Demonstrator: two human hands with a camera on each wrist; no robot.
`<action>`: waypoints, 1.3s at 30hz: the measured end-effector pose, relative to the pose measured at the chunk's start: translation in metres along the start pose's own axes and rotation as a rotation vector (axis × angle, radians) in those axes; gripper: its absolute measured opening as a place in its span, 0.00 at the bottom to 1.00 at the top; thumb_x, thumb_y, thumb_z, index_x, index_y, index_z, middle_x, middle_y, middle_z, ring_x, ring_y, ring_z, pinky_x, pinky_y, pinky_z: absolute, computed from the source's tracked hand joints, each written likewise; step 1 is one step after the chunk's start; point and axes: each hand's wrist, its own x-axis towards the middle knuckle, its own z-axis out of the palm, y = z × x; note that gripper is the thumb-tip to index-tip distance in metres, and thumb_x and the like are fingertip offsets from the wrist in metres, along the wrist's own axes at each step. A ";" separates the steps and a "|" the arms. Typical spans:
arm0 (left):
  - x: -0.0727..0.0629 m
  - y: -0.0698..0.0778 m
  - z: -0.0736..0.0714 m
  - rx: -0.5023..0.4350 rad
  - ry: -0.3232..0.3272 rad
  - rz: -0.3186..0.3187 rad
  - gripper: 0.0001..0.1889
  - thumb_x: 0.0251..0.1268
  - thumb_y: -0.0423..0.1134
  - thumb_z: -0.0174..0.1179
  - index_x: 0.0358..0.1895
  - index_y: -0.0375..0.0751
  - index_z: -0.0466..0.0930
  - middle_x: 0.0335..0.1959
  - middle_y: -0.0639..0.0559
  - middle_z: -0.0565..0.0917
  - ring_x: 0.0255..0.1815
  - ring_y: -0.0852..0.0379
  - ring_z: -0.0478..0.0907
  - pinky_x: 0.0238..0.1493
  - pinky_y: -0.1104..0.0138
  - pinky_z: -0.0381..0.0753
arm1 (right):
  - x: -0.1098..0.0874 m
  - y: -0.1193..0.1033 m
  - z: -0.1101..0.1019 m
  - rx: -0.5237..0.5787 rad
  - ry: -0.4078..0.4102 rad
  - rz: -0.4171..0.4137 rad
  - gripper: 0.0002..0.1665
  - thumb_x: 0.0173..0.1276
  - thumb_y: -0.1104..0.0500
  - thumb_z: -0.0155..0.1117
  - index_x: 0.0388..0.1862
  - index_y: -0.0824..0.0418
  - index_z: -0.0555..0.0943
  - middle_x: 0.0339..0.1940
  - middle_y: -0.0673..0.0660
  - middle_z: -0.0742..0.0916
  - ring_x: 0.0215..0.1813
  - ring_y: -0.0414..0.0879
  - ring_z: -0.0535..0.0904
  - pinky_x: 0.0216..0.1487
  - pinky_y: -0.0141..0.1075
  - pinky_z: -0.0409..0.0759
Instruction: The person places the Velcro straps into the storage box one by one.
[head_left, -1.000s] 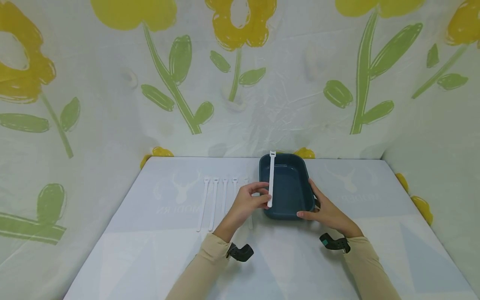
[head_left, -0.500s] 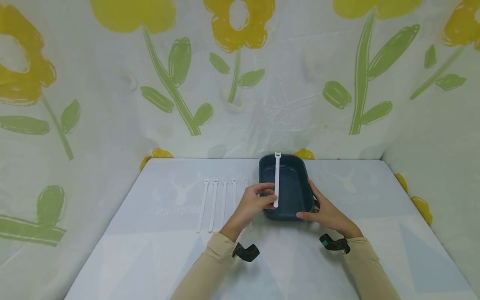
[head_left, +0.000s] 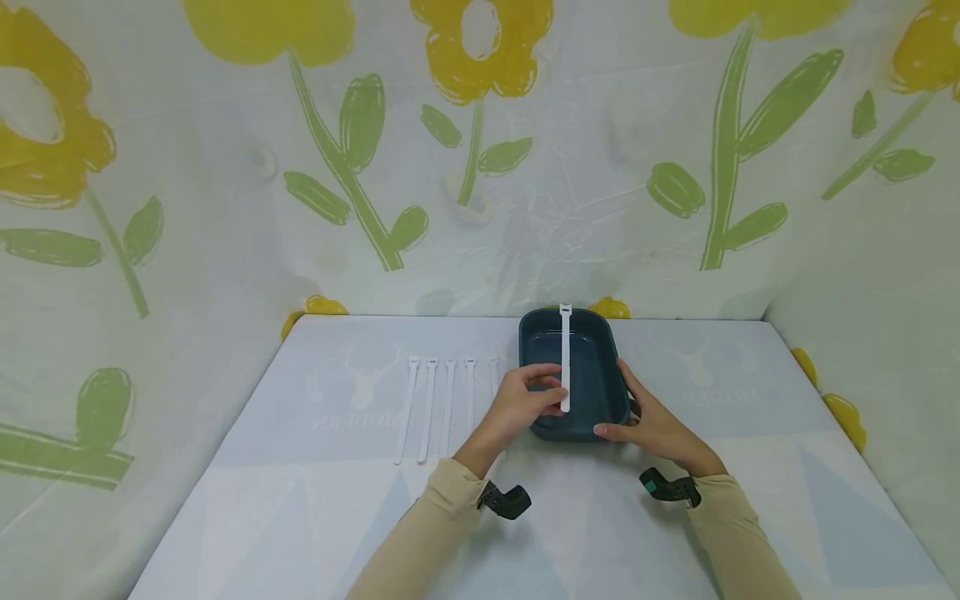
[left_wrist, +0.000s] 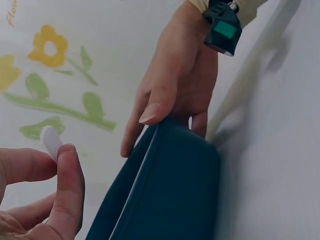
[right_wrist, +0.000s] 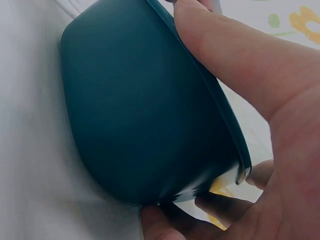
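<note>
My left hand (head_left: 517,402) pinches the lower end of a white cable tie (head_left: 566,354) between thumb and fingers. Its slotted head points away from me, overlapping the far rim of a dark teal rectangular dish (head_left: 596,408) in the head view. The tie's rounded tip (left_wrist: 51,142) pokes out above my fingertips in the left wrist view. At the dish's near right corner, my right hand (head_left: 660,427) grips it, thumb on the near rim and fingers along the right side. From the right wrist, the dish's outer wall (right_wrist: 135,110) fills much of the view.
Several more white cable ties (head_left: 427,412) lie side by side on the table left of the dish, partly behind my left forearm. The pale tabletop (head_left: 615,533) ends at a flower-print curtain (head_left: 562,208) at the back.
My left hand has moved to the right with the cable tie, from over the dish's left side to over its middle. My right hand and the dish have stayed in place.
</note>
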 end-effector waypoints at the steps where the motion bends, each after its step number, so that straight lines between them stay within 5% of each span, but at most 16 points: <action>1: 0.000 0.000 0.001 0.001 -0.001 0.000 0.21 0.69 0.31 0.66 0.65 0.38 0.80 0.46 0.44 0.84 0.33 0.60 0.86 0.44 0.64 0.91 | 0.000 0.000 0.000 -0.001 0.000 0.003 0.73 0.64 0.47 0.76 0.86 0.45 0.30 0.88 0.65 0.43 0.84 0.75 0.48 0.75 0.65 0.67; 15: 0.007 -0.003 0.012 -0.056 -0.017 0.036 0.22 0.68 0.29 0.65 0.65 0.32 0.79 0.46 0.42 0.83 0.30 0.61 0.84 0.42 0.63 0.91 | 0.000 -0.001 0.001 0.023 -0.006 0.008 0.74 0.65 0.47 0.76 0.86 0.46 0.27 0.88 0.64 0.41 0.85 0.74 0.46 0.76 0.68 0.63; 39: 0.020 -0.001 0.028 -0.013 -0.029 -0.016 0.24 0.69 0.30 0.65 0.67 0.33 0.77 0.47 0.44 0.85 0.29 0.62 0.86 0.47 0.61 0.91 | 0.000 -0.002 0.002 0.040 0.001 -0.002 0.72 0.66 0.49 0.75 0.86 0.47 0.29 0.86 0.70 0.49 0.82 0.73 0.57 0.74 0.66 0.69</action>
